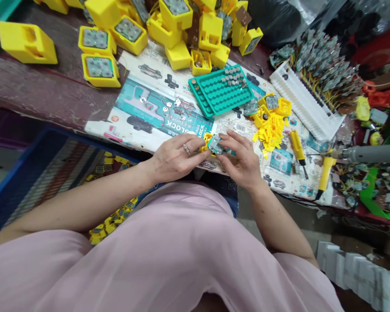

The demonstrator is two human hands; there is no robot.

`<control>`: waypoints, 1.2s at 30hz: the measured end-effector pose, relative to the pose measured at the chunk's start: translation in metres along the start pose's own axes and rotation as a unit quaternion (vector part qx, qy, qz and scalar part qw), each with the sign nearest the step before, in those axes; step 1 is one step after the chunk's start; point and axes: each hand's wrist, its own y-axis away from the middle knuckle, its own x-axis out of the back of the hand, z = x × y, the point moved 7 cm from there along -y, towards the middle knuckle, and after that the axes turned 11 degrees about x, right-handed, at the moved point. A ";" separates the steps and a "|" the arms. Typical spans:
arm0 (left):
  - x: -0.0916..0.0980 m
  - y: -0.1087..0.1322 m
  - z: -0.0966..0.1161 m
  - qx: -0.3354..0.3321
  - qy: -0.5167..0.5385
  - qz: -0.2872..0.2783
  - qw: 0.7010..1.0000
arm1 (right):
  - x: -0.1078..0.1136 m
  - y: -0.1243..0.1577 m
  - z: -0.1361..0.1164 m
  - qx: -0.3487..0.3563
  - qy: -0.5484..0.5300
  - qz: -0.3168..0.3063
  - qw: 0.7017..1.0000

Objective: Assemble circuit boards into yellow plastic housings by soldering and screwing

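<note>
Near the table's front edge my left hand [178, 156] is closed on a small yellow plastic housing [207, 139], most of which its fingers cover. My right hand [242, 158] pinches a small circuit board with grey buttons [216, 144], right beside the housing. Board and housing meet between the fingertips; whether they are joined I cannot tell. Just beyond the hands lies a green tray [214, 97] with round metal cells at its far right. To the right of my right hand is a heap of small yellow plastic pieces [269, 132].
Yellow housings [99, 71] crowd the back. At right are a white rack [307, 99] of wired boards, a yellow screwdriver [298, 149] and a yellow-handled tool [326, 173]. A blue crate [48, 149] of yellow parts stands below the table at left.
</note>
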 end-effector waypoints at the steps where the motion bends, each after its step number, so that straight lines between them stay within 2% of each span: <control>1: 0.000 0.000 0.000 -0.002 0.000 0.004 1.000 | -0.001 -0.002 0.001 0.005 -0.007 -0.012 1.000; 5: 0.001 -0.001 0.000 -0.001 0.000 0.011 1.000 | -0.003 -0.006 0.003 0.017 0.001 -0.075 0.997; 10: 0.004 0.001 -0.001 0.007 0.031 0.005 0.999 | 0.000 -0.008 0.002 0.035 0.015 -0.057 0.998; 14: 0.003 0.001 -0.003 0.027 0.052 0.000 0.998 | 0.005 -0.013 -0.004 0.059 -0.014 -0.039 0.997; 18: 0.003 0.001 -0.005 0.040 0.061 0.009 0.997 | 0.006 -0.020 -0.003 0.054 -0.031 -0.079 0.995; 24: -0.001 0.006 -0.006 0.054 0.045 -0.014 0.997 | 0.005 -0.028 0.000 0.049 -0.049 -0.129 0.989; 30: 0.003 0.002 -0.005 0.049 0.004 0.002 0.999 | 0.010 -0.031 -0.015 0.086 0.075 -0.157 0.981; 33: 0.004 0.001 -0.004 0.042 0.004 0.012 0.999 | 0.012 -0.027 -0.024 0.082 0.142 -0.153 0.975; 36: 0.001 0.001 -0.005 0.053 0.003 -0.004 0.999 | 0.010 -0.022 -0.031 0.075 0.179 -0.139 0.971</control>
